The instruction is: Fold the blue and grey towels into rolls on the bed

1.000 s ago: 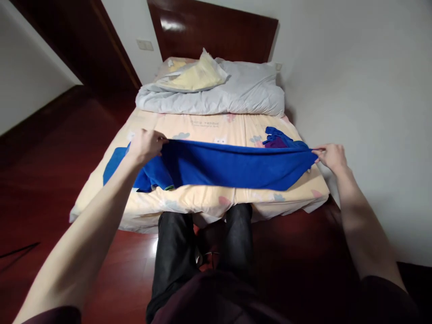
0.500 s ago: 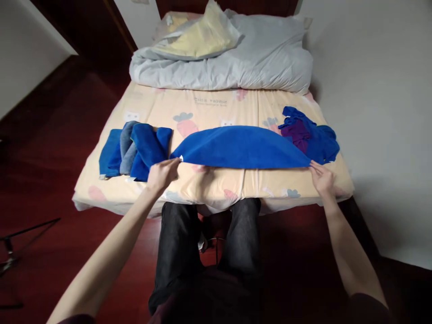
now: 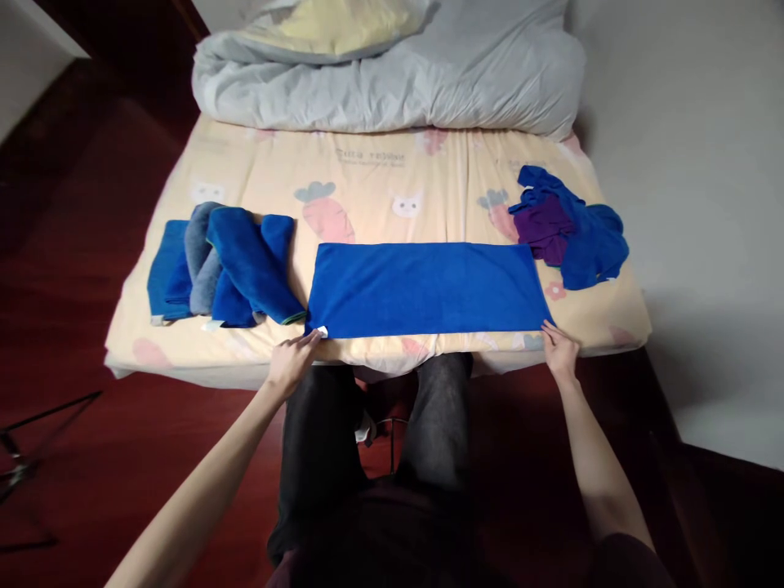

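Note:
A blue towel lies spread as a wide rectangle on the bed near its front edge, with a small white tag at its near left corner. My left hand pinches that corner beside the tag. At the near right corner my right hand has its fingertips closed on the cloth. Left of the towel is a group of folded blue and grey towels, overlapping one another. A crumpled heap of blue cloths with a purple cloth lies to the right, close to the towel's far right corner.
The bed has a pale sheet printed with carrots and cats. Across its far end lies a rolled grey-white quilt with a yellow pillow on top. A wall stands at the right. Black stand legs show on the floor at left.
The blue towel was bowed and partly lifted; now it lies flat. Both my hands have come down and nearer to me, still at its near corners. The camera view has tilted downward.

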{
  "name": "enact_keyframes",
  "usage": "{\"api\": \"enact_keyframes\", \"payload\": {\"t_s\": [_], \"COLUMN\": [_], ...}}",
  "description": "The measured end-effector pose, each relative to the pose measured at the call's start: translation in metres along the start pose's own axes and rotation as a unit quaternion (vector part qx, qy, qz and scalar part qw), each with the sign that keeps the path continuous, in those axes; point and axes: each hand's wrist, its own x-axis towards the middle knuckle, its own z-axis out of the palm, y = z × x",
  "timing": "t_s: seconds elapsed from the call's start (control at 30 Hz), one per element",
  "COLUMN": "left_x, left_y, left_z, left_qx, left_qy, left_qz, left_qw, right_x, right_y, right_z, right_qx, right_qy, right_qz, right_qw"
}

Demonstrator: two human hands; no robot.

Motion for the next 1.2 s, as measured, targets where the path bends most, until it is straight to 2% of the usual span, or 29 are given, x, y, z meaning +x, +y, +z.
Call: {"api": "enact_keyframes", "payload": {"t_s": [0.2,0.27,0.33,0.43,0.57,0.63,0.73,0.87,1.03,1.1,1.2], "left_x": [-0.005,0.006,0.023,0.053,0.071,0.068,0.054,0.043,0.049,0.051,0.052], "left_y": [-0.003,-0.008,-0.015,-0.028,-0.055,-0.071,-0.087,-0.084,-0.062,-0.053,-0.035], "left_z": [-0.019,-0.031,-0.044,-0.054,-0.051,-0.047,-0.046,-0.05,-0.053,-0.051,-0.043], "left_qx": [0.035,0.018,0.004,0.022,0.075,0.105,0.126,0.137,0.17,0.148,0.055], "left_qy": [-0.052,-0.025,0.029,0.064,0.009,-0.006,0.002,-0.017,-0.11,-0.109,-0.072], "left_qz": [0.014,0.036,0.068,0.119,0.149,0.161,0.175,0.137,0.009,-0.014,-0.054], "left_qw": [0.998,0.999,0.997,0.991,0.986,0.981,0.976,0.981,0.979,0.983,0.994], "right_x": [-0.013,-0.014,-0.012,-0.01,-0.007,-0.007,-0.008,-0.007,-0.003,0.0,0.005], "right_y": [-0.001,-0.007,-0.013,-0.018,-0.016,-0.014,-0.011,-0.007,-0.004,-0.003,0.0], "right_z": [-0.001,-0.002,-0.002,0.0,0.006,0.01,0.012,0.013,0.013,0.014,0.018], "right_qx": [-0.008,-0.009,-0.006,0.011,0.043,0.063,0.087,0.131,0.208,0.229,0.241], "right_qy": [-0.002,-0.01,-0.011,0.016,0.06,0.073,0.092,0.111,0.142,0.169,0.213], "right_qz": [0.007,0.009,0.015,0.065,0.134,0.153,0.172,0.18,0.205,0.219,0.247], "right_qw": [1.0,1.0,1.0,0.998,0.988,0.984,0.977,0.968,0.946,0.933,0.914]}}
